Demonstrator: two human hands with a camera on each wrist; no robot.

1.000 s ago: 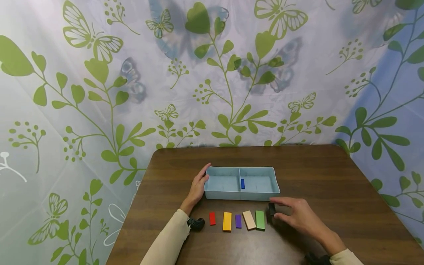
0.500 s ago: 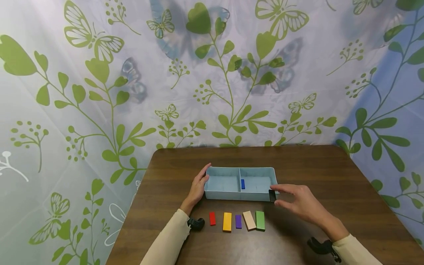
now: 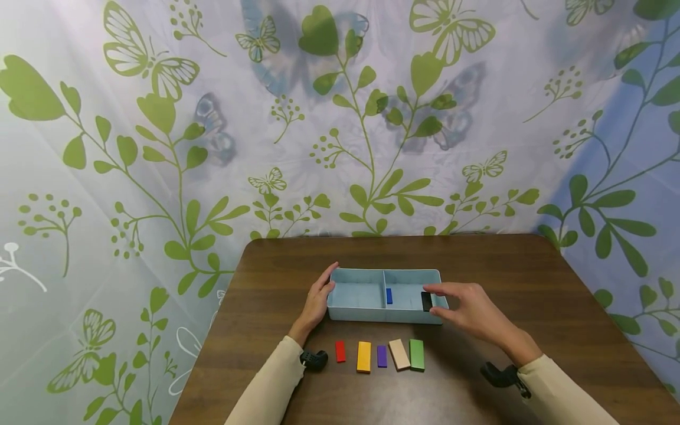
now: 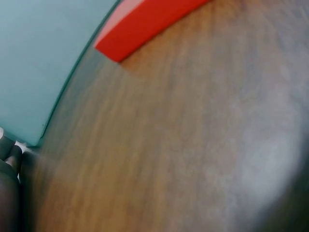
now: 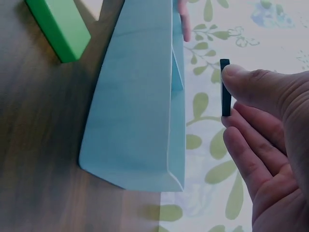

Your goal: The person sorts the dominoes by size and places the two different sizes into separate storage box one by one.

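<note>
A light blue two-compartment box (image 3: 358, 314) stands on the table. My left hand (image 3: 316, 302) rests against its left end, fingers stretched along the outside and thumb near the rim. My right hand (image 3: 473, 307) pinches a flat black block (image 3: 427, 301) between thumb and fingers, as the right wrist view also shows with the black block (image 5: 225, 88) raised above the box rim. In the head view it hangs over the right compartment. Inside that compartment, a small blue block (image 3: 389, 296) lies by the divider.
A row of blocks lies in front of the box: red (image 3: 340, 351), yellow (image 3: 363, 356), purple (image 3: 382, 356), beige (image 3: 399, 355) and green (image 3: 417, 354). The wooden table (image 3: 494, 260) backs onto a leaf-patterned curtain (image 3: 297, 165).
My right hand has lifted the black block from the table beside the green one and carried it up and over the box's right compartment. My left hand stays put.
</note>
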